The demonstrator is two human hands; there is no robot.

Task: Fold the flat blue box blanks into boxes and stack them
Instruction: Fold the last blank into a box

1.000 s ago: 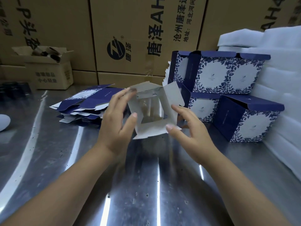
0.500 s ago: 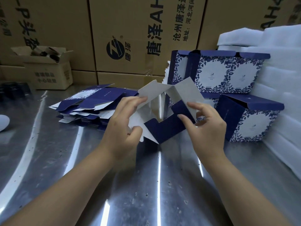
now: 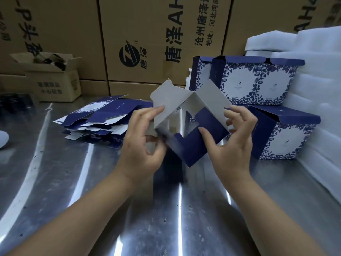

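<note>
I hold a half-folded blue box blank point(image 3: 201, 137) above the metal table point(image 3: 129, 209), its white inside flaps spread upward and a dark blue panel facing me. My left hand point(image 3: 142, 145) pinches its left white flap between thumb and fingers. My right hand point(image 3: 232, 143) grips the right side, thumb on the blue panel. A pile of flat blue blanks point(image 3: 103, 119) lies on the table to the left. Several folded blue-and-white boxes point(image 3: 258, 84) stand stacked at the right, behind my right hand.
Tall brown cartons point(image 3: 147, 34) wall off the back. A small open carton point(image 3: 53, 76) stands at the back left. White foam sheets point(image 3: 321, 108) are piled along the right edge. A white object point(image 3: 2, 139) shows at the far left.
The blank was turned from showing its open white interior to showing a blue panel. Both hands shifted their grip, and the flaps have been spread wider and lifted slightly.
</note>
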